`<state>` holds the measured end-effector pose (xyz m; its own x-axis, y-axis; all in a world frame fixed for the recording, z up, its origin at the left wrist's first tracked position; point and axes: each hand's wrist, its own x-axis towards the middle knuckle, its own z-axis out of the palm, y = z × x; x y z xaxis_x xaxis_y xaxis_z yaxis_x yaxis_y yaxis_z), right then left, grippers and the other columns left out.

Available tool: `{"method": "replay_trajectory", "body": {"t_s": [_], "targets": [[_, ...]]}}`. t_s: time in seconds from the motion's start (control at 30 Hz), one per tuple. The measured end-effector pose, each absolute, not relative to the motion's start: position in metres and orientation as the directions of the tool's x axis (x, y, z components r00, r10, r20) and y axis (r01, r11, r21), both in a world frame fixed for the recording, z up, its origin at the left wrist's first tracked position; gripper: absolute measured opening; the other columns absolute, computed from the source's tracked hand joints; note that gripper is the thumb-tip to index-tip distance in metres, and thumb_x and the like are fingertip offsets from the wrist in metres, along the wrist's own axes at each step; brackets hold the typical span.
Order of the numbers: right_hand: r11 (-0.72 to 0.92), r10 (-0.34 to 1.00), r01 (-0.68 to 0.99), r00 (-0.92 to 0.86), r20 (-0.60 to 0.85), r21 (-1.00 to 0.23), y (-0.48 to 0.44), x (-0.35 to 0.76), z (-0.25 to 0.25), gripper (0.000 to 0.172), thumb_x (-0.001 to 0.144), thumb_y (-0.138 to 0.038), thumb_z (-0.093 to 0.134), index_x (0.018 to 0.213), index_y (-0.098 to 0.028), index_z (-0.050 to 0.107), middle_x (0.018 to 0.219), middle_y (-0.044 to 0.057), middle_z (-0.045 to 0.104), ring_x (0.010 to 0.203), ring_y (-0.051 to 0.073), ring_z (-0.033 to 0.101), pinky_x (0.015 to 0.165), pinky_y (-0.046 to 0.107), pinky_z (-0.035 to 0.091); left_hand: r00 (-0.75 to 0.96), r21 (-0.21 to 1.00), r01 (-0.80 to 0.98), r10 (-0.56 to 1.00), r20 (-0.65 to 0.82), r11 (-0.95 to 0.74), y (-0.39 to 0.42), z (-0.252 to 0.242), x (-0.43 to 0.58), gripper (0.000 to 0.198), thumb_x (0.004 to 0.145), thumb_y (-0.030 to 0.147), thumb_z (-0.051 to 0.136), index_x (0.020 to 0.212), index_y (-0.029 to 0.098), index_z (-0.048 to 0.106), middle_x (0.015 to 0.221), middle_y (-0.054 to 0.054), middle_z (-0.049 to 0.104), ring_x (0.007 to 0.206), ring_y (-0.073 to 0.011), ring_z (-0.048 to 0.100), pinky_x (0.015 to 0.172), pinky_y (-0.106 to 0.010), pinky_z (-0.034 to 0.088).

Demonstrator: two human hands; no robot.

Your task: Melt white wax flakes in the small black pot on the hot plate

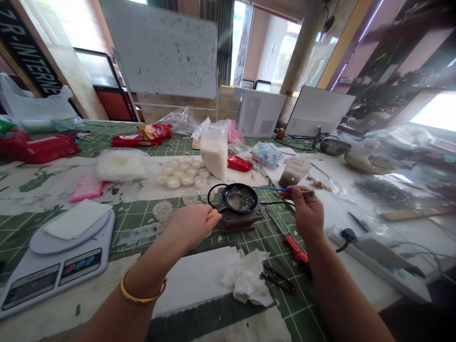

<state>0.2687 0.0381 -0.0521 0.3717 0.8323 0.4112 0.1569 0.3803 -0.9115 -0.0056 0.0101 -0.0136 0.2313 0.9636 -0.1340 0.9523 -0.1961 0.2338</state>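
My left hand (190,224) is closed around the light-coloured handle end of a small black frying pan (223,207). The pan is over a small dark hot plate (242,222); whether it rests on it I cannot tell. Inside lies a shiny, see-through substance with whitish bits (240,202). Between the fingers of my right hand (308,209) is a thin blue rod (272,189), its far end pointing left at the pan's rim. Just beyond that hand stands a clear plastic cup (294,172) with dark contents.
Left of the pan are small round tubs (187,179) with pale contents and a kitchen scale (67,251). A bag of white granules (214,152) stands behind. Nearer are crumpled tissue (249,278), tweezers (278,278) and a red-handled screwdriver (297,250). A power strip (377,261) lies right.
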Motion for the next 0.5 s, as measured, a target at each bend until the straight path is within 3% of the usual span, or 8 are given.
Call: {"method": "replay_trajectory", "body": {"t_s": [0.1, 0.17, 0.27, 0.37, 0.5], "targets": [[0.274, 0.846, 0.419, 0.324, 0.424, -0.866, 0.028, 0.262, -0.041, 0.028, 0.078, -0.045, 0.058, 0.083, -0.019, 0.062, 0.066, 0.002, 0.068, 0.068, 0.017, 0.064, 0.071, 0.033, 0.047, 0.233, 0.247, 0.949, 0.963, -0.132, -0.196, 0.010, -0.013, -0.005, 0.041, 0.086, 0.046, 0.030, 0.073, 0.020, 0.059, 0.080, -0.006, 0.066, 0.074, -0.0210, 0.060, 0.059, -0.027, 0.035], [0.272, 0.812, 0.479, 0.352, 0.466, -0.835, 0.021, 0.263, -0.034, 0.028, 0.079, -0.046, 0.056, 0.082, -0.019, 0.062, 0.066, 0.002, 0.068, 0.068, 0.017, 0.064, 0.072, 0.033, 0.047, 0.238, 0.253, 0.947, 0.963, -0.130, -0.200, 0.009, -0.012, -0.004, 0.041, 0.086, 0.045, 0.030, 0.073, 0.020, 0.060, 0.080, -0.006, 0.066, 0.075, -0.0211, 0.060, 0.059, -0.027, 0.036], [0.321, 0.808, 0.440, 0.335, 0.485, -0.839, 0.014, 0.267, -0.029, 0.029, 0.080, -0.047, 0.055, 0.082, -0.019, 0.061, 0.066, 0.002, 0.068, 0.069, 0.018, 0.064, 0.071, 0.033, 0.047, 0.240, 0.249, 0.947, 0.963, -0.122, -0.204, 0.008, -0.013, -0.004, 0.041, 0.086, 0.044, 0.030, 0.073, 0.020, 0.061, 0.080, -0.006, 0.066, 0.075, -0.0215, 0.060, 0.061, -0.028, 0.038], [0.263, 0.859, 0.444, 0.296, 0.417, -0.857, 0.012, 0.269, -0.032, 0.029, 0.077, -0.047, 0.058, 0.082, -0.019, 0.062, 0.064, 0.002, 0.068, 0.068, 0.018, 0.064, 0.072, 0.033, 0.047, 0.237, 0.245, 0.948, 0.965, -0.113, -0.204, 0.009, -0.014, -0.005, 0.041, 0.085, 0.043, 0.030, 0.073, 0.020, 0.061, 0.080, -0.006, 0.066, 0.076, -0.0221, 0.060, 0.061, -0.029, 0.039], [0.350, 0.840, 0.291, 0.323, 0.436, -0.890, 0.007, 0.267, -0.036, 0.029, 0.078, -0.047, 0.057, 0.082, -0.019, 0.061, 0.062, 0.000, 0.066, 0.067, 0.017, 0.064, 0.074, 0.033, 0.047, 0.239, 0.245, 0.947, 0.966, -0.101, -0.208, 0.009, -0.016, -0.005, 0.041, 0.085, 0.044, 0.031, 0.072, 0.019, 0.060, 0.079, -0.007, 0.066, 0.075, -0.0222, 0.060, 0.060, -0.028, 0.038]]}}
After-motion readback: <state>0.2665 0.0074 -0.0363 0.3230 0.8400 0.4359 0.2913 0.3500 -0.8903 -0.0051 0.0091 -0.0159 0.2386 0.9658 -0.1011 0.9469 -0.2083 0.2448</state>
